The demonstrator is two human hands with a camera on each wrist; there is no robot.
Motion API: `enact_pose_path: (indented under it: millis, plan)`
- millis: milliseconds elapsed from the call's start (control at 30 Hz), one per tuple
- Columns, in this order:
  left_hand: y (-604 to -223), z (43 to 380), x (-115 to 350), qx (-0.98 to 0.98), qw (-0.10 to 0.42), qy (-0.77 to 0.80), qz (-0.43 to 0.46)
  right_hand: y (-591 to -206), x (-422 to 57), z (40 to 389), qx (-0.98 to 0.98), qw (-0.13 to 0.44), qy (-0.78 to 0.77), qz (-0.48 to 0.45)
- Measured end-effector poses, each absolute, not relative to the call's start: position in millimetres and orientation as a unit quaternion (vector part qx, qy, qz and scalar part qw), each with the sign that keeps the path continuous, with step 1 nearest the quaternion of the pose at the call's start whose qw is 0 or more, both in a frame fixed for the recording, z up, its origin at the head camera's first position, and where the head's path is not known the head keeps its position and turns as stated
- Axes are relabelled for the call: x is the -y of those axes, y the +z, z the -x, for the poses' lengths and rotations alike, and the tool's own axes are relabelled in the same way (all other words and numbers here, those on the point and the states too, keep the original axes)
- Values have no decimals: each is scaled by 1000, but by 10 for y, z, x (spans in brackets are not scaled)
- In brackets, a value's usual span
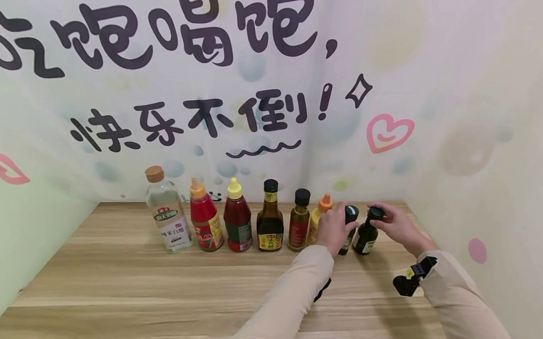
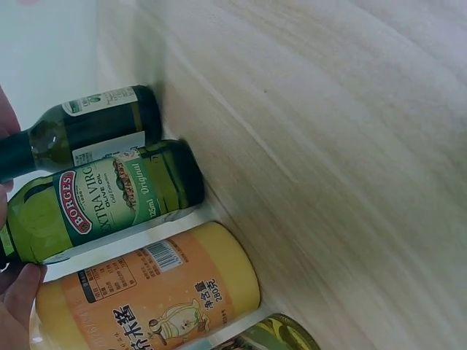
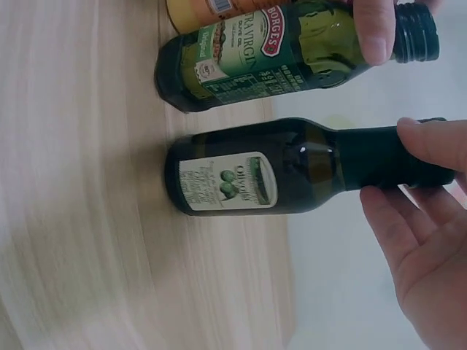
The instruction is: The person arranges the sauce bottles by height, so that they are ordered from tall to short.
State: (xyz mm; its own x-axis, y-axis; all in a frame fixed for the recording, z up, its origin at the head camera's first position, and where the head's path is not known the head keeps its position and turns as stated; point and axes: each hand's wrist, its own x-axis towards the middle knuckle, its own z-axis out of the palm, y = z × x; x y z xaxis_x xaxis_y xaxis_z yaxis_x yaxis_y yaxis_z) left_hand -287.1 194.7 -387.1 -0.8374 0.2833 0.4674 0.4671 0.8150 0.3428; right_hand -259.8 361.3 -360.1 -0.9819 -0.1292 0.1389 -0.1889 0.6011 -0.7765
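At the right end of a row of bottles, my left hand point(image 1: 333, 227) grips the neck of a green Borges olive oil bottle point(image 2: 109, 198) just below its dark cap. My right hand point(image 1: 399, 226) pinches the dark neck of a smaller olive oil bottle point(image 3: 252, 168), thumb on one side and fingers on the other. Both bottles stand upright on the wooden table, side by side with a narrow gap. In the head view, the left hand partly hides the Borges bottle and a yellow squeeze bottle point(image 1: 314, 223) with an orange nozzle beside it.
Leftward along the table point(image 1: 159, 295) stand a red-capped-label oil bottle point(image 1: 299, 225), a soy sauce bottle point(image 1: 270, 222), two red sauce squeeze bottles, one yellow-topped point(image 1: 237, 223) and one orange-topped point(image 1: 206, 222), and a tall clear vinegar bottle point(image 1: 168, 216). A printed cloth point(image 1: 262, 164) hangs behind.
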Motion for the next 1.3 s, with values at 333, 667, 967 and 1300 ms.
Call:
enact_pose_path:
  millis: [333,667,967,1300]
  plan:
    - [-3861,2866,-1894,934,226,-185,207,-3648,-3598,2609,876,25,472,-94]
    - [-3835,2864,-1865,935,217,-190,207,-3669,-3554,2594,868,22,486,-95]
    - [-3816,2844,-1852,933,214,-180,226,-3632,-3578,2572,857,-5,510,-73]
    - [-3863,2764,-1813,903,235,-210,291,-3593,-3605,2521,862,-7,505,-39]
